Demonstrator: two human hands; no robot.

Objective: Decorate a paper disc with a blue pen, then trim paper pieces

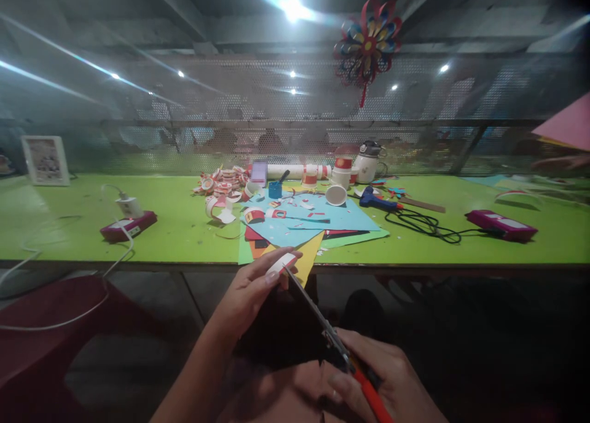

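Red-handled scissors (330, 336) sit in the right hand (385, 361), its fingers wrapped round the handles. The left hand (246, 292) pinches a white paper piece (283, 262) between its fingers, at the blade tips.

1 left hand (246, 295), 1 right hand (385, 356). 1 pair red-handled metal scissors (330, 333), 1 small white-and-red paper piece (281, 262), 1 blue glue gun (375, 200), 2 purple box-shaped power strips (501, 224), 1 dark-topped white jug (366, 168), 1 small blue pot (275, 190). Red-and-white paper scraps (224, 182): too many to count.
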